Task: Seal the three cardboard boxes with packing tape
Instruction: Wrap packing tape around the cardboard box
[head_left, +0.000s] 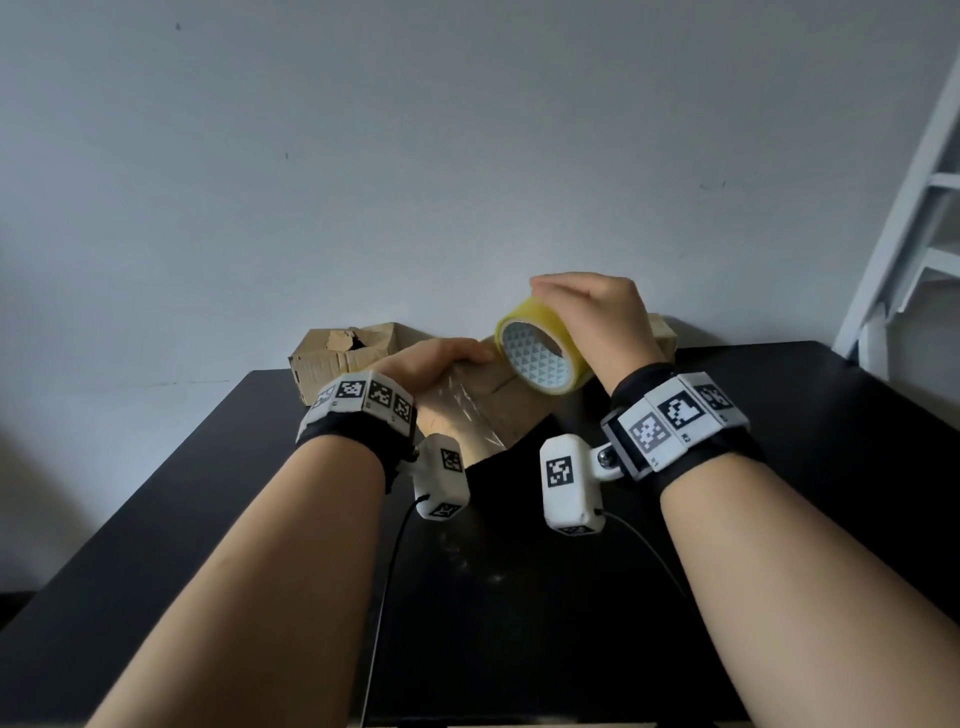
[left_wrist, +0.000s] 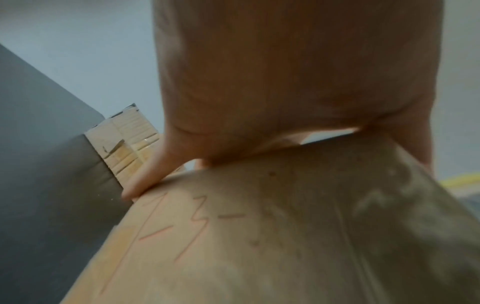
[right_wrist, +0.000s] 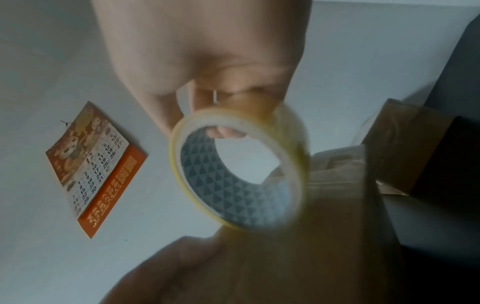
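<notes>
On a black table (head_left: 208, 493), a cardboard box (head_left: 498, 410) sits in front of me with a strip of clear tape (head_left: 467, 410) running along its top. My left hand (head_left: 447, 358) lies flat on that box top (left_wrist: 259, 236), its thumb (left_wrist: 145, 181) at the left edge. My right hand (head_left: 587, 312) grips a yellow roll of packing tape (head_left: 540, 358) just above the box's far right end, fingers wrapped over the rim (right_wrist: 233, 197). A second box (head_left: 337, 364) with a torn top stands at the back left. A third box (head_left: 665, 332) is partly hidden behind my right hand.
The boxes stand against a pale wall. A white ladder-like frame (head_left: 909, 234) leans at the far right. A small orange calendar (right_wrist: 96, 164) hangs on the wall. Cables from the wrist cameras trail over the near part of the table.
</notes>
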